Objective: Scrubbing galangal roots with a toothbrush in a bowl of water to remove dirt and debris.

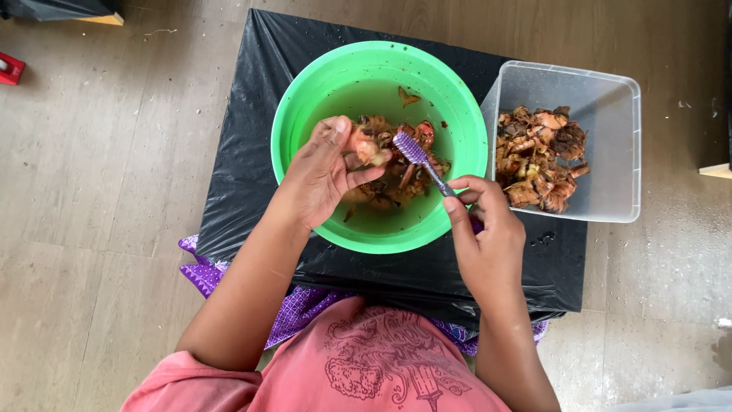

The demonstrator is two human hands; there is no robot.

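Note:
My left hand point(324, 172) grips an orange-brown piece of shellfish point(366, 147) over a green bowl point(305, 99). My right hand point(484, 229) holds a purple toothbrush point(423, 160) by its handle, and the bristle head rests against the piece in my left hand. Murky water and several more brown pieces point(396, 187) lie in the bowl. A small scrap point(406, 96) sticks to the bowl's inner wall at the far side.
A clear plastic tub point(610, 152) to the right of the bowl holds a heap of similar orange-brown pieces point(537, 156). Both stand on a low surface covered in black plastic sheet point(244, 152). Wooden floor surrounds it. A red object point(9, 69) lies far left.

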